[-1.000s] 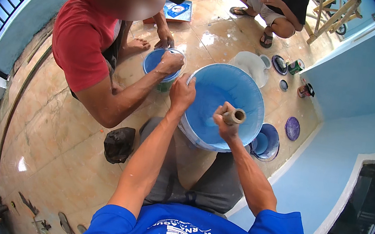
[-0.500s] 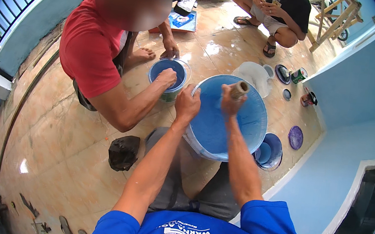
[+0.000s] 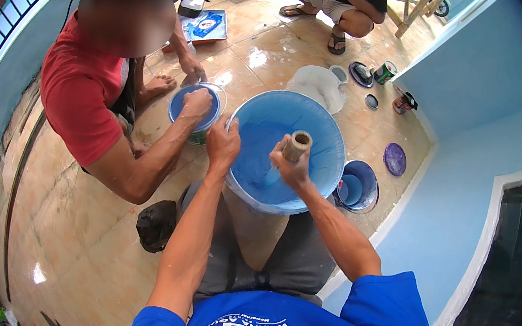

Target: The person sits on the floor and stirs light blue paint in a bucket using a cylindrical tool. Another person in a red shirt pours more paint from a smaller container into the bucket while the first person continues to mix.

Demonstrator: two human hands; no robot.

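A large white bucket (image 3: 333, 153) stands in front of my knees with light blue paint (image 3: 251, 165) inside. My left hand (image 3: 222, 143) is closed over the bucket's left rim, thumb near the top edge. Inside the bucket's opening, my right hand (image 3: 292, 168) wraps round a brownish hollow tube (image 3: 299, 143), which stands tilted with its open end up. The tube's lower end is hidden by my hand, with a paler part reaching the paint. To the left, a co-worker in a red shirt (image 3: 81, 103) has one hand in a smaller blue paint pail (image 3: 176, 104).
At right are a small bucket (image 3: 373, 189), a purple lid (image 3: 395, 159) and several cans near the light blue wall (image 3: 483, 80). Beyond the large bucket lies a whitish round lid (image 3: 314, 81). A black bag (image 3: 156, 225) sits left of my knees. Another person (image 3: 344, 9) squats farther back.
My right hand has brought the tube nearer to me within the bucket. My left hand stays on the rim. The whole view has shifted, so the surroundings sit farther left.
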